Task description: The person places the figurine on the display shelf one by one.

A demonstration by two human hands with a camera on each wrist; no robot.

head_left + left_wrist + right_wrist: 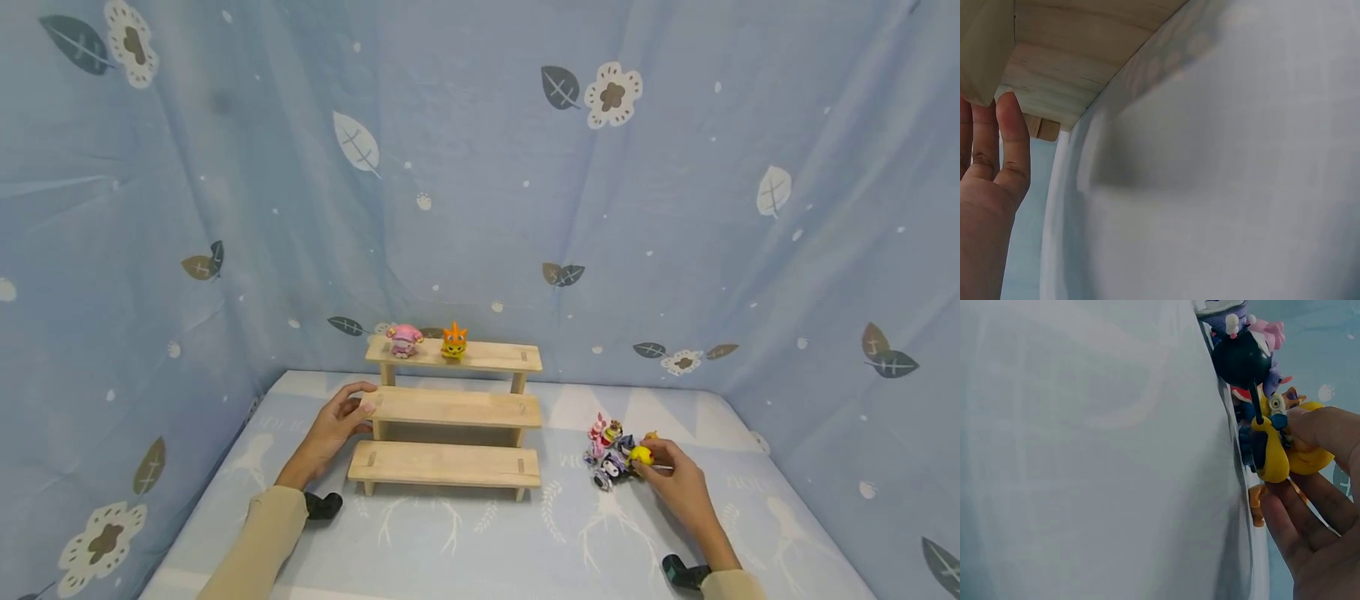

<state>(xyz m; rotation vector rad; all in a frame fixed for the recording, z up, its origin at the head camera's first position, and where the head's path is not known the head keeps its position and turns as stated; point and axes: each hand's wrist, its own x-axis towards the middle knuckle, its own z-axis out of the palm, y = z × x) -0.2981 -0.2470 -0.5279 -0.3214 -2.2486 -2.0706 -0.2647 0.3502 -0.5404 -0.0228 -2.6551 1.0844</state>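
Observation:
A three-tier wooden display stand (450, 406) stands on the cloth-covered table. My left hand (333, 429) grips the left end of its middle board; in the left wrist view, fingertips (1010, 109) touch the wood from below. On the top board stand a pink figurine (404, 340) and an orange-and-yellow figurine (453, 342). Over at the right, my right hand (678, 483) pinches a yellow figurine (1275, 459) between thumb and fingers, at the edge of a cluster of small figurines (609, 454). Its lower part seems close to the table.
Several figurines crowd together in the cluster, among them a black-and-white one (611, 468) and a red-and-white one (597, 427). Patterned blue curtains (480, 183) enclose the table (450, 554) at the back and both sides. A black wrist device (684, 573) sits by the right wrist.

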